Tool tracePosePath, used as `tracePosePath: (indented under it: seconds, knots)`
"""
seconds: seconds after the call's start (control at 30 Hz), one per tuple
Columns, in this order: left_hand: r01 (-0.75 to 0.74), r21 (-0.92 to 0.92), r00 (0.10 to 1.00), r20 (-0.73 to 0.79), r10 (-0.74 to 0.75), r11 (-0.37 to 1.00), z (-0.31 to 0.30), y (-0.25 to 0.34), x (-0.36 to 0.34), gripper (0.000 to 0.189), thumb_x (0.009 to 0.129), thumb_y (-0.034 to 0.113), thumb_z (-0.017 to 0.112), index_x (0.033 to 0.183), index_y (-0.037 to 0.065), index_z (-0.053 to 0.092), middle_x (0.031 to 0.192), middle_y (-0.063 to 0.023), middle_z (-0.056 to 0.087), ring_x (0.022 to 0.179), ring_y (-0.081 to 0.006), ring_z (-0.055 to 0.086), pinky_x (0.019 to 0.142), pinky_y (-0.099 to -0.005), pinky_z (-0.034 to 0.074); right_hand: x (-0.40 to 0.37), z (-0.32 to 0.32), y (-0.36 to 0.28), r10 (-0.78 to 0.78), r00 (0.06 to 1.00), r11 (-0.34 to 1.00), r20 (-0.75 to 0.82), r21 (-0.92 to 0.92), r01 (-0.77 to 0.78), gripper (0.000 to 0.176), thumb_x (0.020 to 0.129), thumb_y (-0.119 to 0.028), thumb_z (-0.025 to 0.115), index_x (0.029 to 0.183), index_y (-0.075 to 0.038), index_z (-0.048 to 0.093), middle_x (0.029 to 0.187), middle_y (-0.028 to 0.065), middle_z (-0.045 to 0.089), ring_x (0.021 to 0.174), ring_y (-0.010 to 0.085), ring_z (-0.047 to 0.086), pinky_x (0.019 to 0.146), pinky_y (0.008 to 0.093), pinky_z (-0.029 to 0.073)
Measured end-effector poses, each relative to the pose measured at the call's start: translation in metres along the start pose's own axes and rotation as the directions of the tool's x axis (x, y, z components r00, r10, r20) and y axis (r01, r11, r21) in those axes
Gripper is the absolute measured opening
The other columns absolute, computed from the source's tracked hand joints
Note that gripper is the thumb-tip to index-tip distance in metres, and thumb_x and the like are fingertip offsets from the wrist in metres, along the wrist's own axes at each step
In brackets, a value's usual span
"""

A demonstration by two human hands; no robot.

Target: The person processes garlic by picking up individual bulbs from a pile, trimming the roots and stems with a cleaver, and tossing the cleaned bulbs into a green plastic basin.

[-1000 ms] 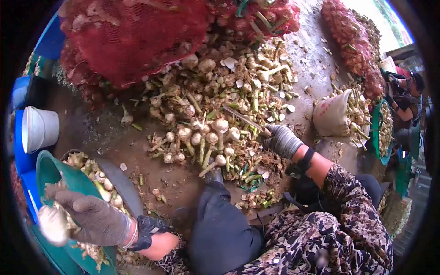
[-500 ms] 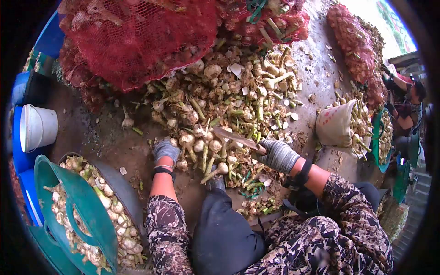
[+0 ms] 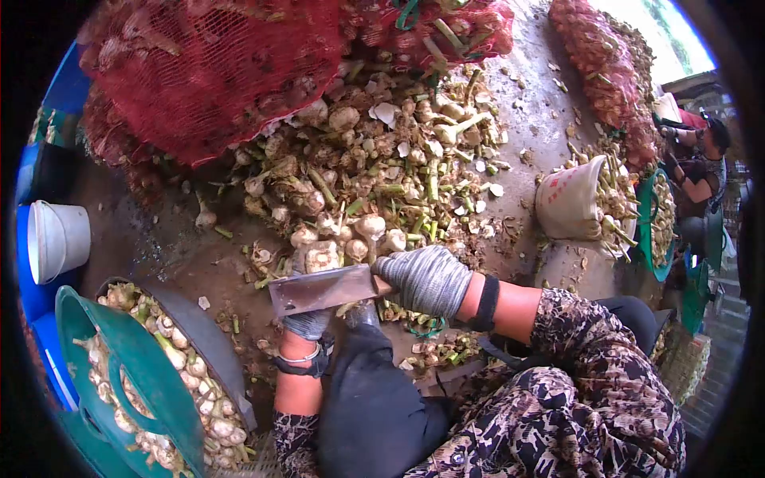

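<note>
My right hand [image 3: 426, 279], in a grey glove, is wrapped round the wooden handle of a broad-bladed knife [image 3: 323, 291]. The blade lies flat-side to the camera, across my left hand [image 3: 307, 324]. Most of that gloved hand is hidden behind the metal; its fingers show above the blade, closed on a garlic bulb [image 3: 323, 256] whose root end faces up. Just beyond, a heap of garlic with stalks and trimmings [image 3: 358, 175] covers the ground.
Red mesh sacks of garlic [image 3: 223, 72] stand behind the heap. At left are a green basket [image 3: 159, 382] with trimmed bulbs and a white bucket [image 3: 60, 239]. To the right stand a white sack [image 3: 570, 199] of garlic and a co-worker [image 3: 701, 159].
My right hand has swung the knife left and down, over my left hand. My left hand, earlier reaching into the bulbs, now has one raised near the blade. The camera view has shifted slightly.
</note>
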State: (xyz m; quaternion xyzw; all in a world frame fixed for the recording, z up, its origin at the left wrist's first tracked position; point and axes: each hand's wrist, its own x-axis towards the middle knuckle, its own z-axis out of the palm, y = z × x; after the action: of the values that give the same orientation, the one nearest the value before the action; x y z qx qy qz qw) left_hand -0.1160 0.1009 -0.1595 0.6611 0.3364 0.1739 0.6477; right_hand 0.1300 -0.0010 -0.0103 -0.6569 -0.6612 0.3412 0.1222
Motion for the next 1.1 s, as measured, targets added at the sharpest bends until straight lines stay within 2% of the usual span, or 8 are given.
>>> tracePosePath:
  seconds: [0.2, 0.4, 0.6, 0.7, 0.83, 0.9, 0.97, 1.1]
  knots:
    - [-0.331, 0.781, 0.935, 0.195, 0.296, 0.530, 0.015, 0.015, -0.004, 0.062, 0.091, 0.042, 0.056, 0.145, 0.015, 0.039, 0.147, -0.0076, 0.042, 0.135, -0.0292, 0.040, 0.115, -0.0461, 0.028, -0.016, -0.005, -0.003, 0.058, 0.997, 0.997, 0.041, -0.048, -0.056, 0.016, 0.083, -0.017, 0.060, 0.097, -0.009, 0.062, 0.081, 0.0156, 0.065, 0.078, 0.0369, 0.066, 0.064, 0.0469, 0.051]
    - [-0.347, 0.835, 0.885, 0.142, 0.442, 0.426, 0.028, 0.039, -0.013, 0.064, 0.087, 0.041, 0.063, 0.141, 0.013, 0.043, 0.138, -0.0098, 0.051, 0.128, -0.0314, 0.047, 0.109, -0.0452, 0.035, -0.027, 0.016, 0.007, 0.027, 1.000, 0.999, -0.009, -0.040, -0.028, 0.021, 0.087, -0.022, 0.056, 0.104, -0.011, 0.061, 0.076, 0.0148, 0.063, 0.071, 0.0352, 0.066, 0.060, 0.0459, 0.050]
    - [-0.109, 0.234, 0.972, -0.181, 0.153, 0.966, 0.045, 0.138, -0.015, 0.055, 0.076, 0.014, 0.078, 0.121, 0.004, 0.048, 0.102, -0.0103, 0.062, 0.091, -0.0213, 0.062, 0.083, -0.0339, 0.053, -0.036, 0.059, 0.123, 0.301, 0.940, 0.936, -0.163, -0.135, -0.324, 0.017, 0.088, -0.024, 0.064, 0.098, -0.010, 0.063, 0.076, 0.0129, 0.064, 0.073, 0.0319, 0.066, 0.066, 0.0414, 0.052]
    - [-0.007, 0.096, 0.983, -0.184, 0.025, 0.995, 0.040, 0.137, -0.007, 0.059, 0.075, 0.014, 0.079, 0.123, 0.006, 0.046, 0.102, -0.0091, 0.060, 0.092, -0.0186, 0.061, 0.082, -0.0322, 0.053, -0.039, 0.052, 0.115, 0.372, 0.890, 0.919, -0.262, 0.242, -0.313, 0.028, 0.090, -0.035, 0.066, 0.092, -0.007, 0.063, 0.077, 0.0113, 0.065, 0.069, 0.0250, 0.064, 0.066, 0.0381, 0.051]
    - [-0.449, 0.587, 0.863, 0.091, 0.497, 0.673, 0.057, 0.127, 0.023, 0.066, 0.075, 0.020, 0.081, 0.128, 0.008, 0.045, 0.111, -0.0105, 0.055, 0.099, -0.0192, 0.057, 0.080, -0.0342, 0.053, -0.006, 0.035, 0.030, 0.385, 0.917, 0.245, 0.101, 0.947, -0.207, 0.045, 0.089, -0.049, 0.066, 0.102, -0.006, 0.066, 0.076, 0.0000, 0.060, 0.074, 0.0117, 0.054, 0.066, 0.0303, 0.047]
    - [-0.446, 0.638, 0.850, 0.081, 0.521, 0.628, 0.057, 0.127, 0.021, 0.068, 0.076, 0.024, 0.080, 0.132, 0.008, 0.044, 0.115, -0.0100, 0.054, 0.102, -0.0195, 0.056, 0.080, -0.0347, 0.054, 0.003, 0.004, 0.003, 0.350, 0.924, 0.431, 0.156, 0.849, -0.307, 0.046, 0.088, -0.047, 0.068, 0.109, -0.006, 0.065, 0.083, 0.0010, 0.063, 0.077, 0.0113, 0.055, 0.070, 0.0299, 0.047]
    - [-0.086, -0.077, 0.982, -0.173, 0.071, 0.993, 0.060, 0.126, 0.014, 0.069, 0.078, 0.027, 0.078, 0.135, 0.008, 0.044, 0.119, -0.0099, 0.053, 0.104, -0.0207, 0.057, 0.081, -0.0336, 0.054, 0.011, 0.024, 0.014, 0.293, 0.956, 0.352, 0.018, 0.928, -0.126, 0.046, 0.086, -0.043, 0.072, 0.113, -0.006, 0.064, 0.090, 0.0026, 0.066, 0.082, 0.0122, 0.058, 0.074, 0.0312, 0.049]
    - [0.369, -0.812, 0.929, 0.316, -0.191, 0.453, 0.042, 0.105, 0.029, 0.059, 0.090, 0.043, 0.065, 0.133, 0.005, 0.049, 0.118, -0.0092, 0.058, 0.103, -0.0193, 0.060, 0.083, -0.0304, 0.053, 0.006, 0.023, 0.016, 0.271, 0.960, 0.541, -0.077, 0.836, -0.086, 0.052, 0.081, -0.034, 0.080, 0.118, -0.005, 0.059, 0.106, 0.0025, 0.064, 0.098, 0.0113, 0.058, 0.089, 0.0309, 0.048]
